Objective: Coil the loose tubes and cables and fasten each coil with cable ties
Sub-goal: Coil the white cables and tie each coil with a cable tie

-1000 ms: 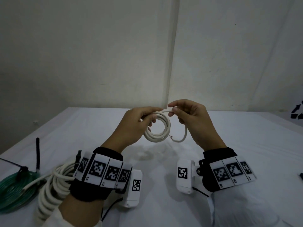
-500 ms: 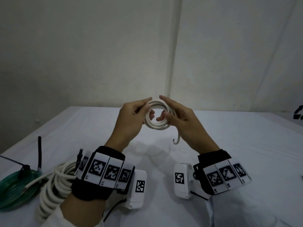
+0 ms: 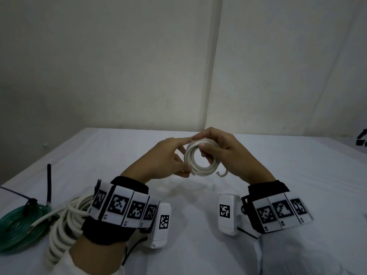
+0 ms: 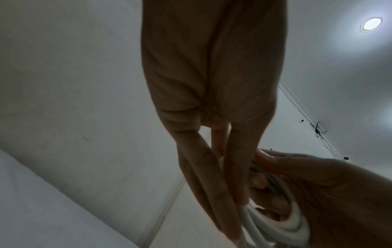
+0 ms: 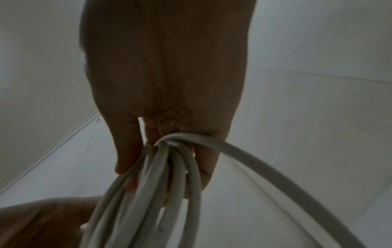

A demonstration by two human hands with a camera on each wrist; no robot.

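Fingers [image 3: 206,154] of both hands pinch white cable coil [image 3: 200,171], its far rim seemingly hidden.

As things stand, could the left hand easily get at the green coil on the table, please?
Probably not yet: the left hand helps hold the small white coil in the air. The green coil lies beside that forearm, with the larger white coil between them.

Smooth, matt white plastic sheath on the small cable coil [image 3: 201,159]. Glossy, translucent green plastic on the tube coil [image 3: 18,225]. Matt, creased white cloth over the table [image 3: 297,165]. Matt black fabric wristbands [image 3: 107,233], smooth printed marker cards [image 3: 119,205].
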